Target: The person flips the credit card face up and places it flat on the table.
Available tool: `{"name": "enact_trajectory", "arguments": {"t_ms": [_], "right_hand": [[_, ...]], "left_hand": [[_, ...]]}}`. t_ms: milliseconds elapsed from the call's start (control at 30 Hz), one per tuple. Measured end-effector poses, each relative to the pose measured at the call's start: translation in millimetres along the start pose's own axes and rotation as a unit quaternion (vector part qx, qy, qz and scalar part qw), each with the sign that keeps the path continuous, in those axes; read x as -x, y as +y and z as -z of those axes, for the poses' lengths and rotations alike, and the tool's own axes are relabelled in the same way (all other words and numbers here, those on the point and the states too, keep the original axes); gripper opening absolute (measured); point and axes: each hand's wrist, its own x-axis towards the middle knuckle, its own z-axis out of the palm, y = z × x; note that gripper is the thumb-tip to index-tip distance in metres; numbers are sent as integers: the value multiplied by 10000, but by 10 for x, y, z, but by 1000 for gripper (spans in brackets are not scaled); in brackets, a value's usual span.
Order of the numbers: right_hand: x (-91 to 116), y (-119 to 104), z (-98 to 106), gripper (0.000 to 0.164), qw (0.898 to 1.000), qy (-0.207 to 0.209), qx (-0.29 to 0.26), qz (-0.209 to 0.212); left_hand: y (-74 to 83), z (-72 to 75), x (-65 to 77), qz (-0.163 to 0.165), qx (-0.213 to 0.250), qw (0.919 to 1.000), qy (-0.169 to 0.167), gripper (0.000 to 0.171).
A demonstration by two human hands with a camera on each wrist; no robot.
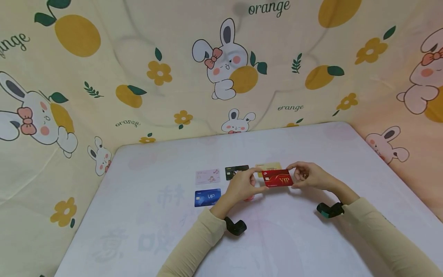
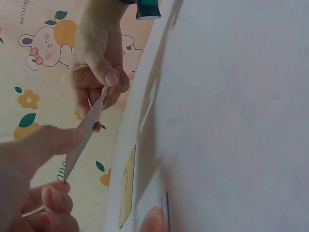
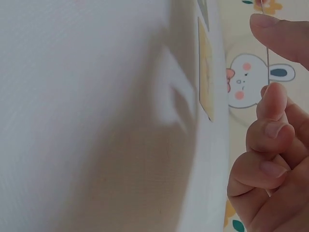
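Note:
A red VIP card (image 1: 278, 178) is held up above the table between both hands, its printed face toward the head camera. My left hand (image 1: 241, 186) pinches its left side between thumb and fingers. On the opposite side, my right hand (image 1: 309, 176) grips the edge the same way. From the left wrist the card (image 2: 84, 140) looks thin and slanted; from the right wrist only its narrow edge shows. Behind it, a gold card (image 1: 270, 165) is partly covered in the head view. A black card (image 1: 231, 173) lies just beyond my left hand, which overlaps it.
On the white table (image 1: 145, 169) lie a pale pink card (image 1: 207, 176) and, nearer, a blue VIP card (image 1: 207, 197). A bit of a reddish card (image 1: 250, 198) peeks out below my left hand. Patterned cloth (image 1: 166, 38) hangs behind the table.

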Motion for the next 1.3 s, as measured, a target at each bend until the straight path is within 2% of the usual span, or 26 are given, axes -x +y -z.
{"name": "enact_trajectory", "arguments": {"t_ms": [333,500,900,1300], "right_hand": [[23,-18,23,53,9990,-196,-48,-393],[22,48,2,54,9978,-289,-22,-589],[40,87,-37,55,9970,-489,253,-551],[46,131,-83,54,9962,-637,130,-582]], "left_hand": [[2,-58,28,139,52,9999,-86,60],[12,-77,37,270,-115,9995,-132,59],[2,-136,62,336,-678,9971,-98,55],[28,-144,88,389,-862,9953,-218,53]]}}
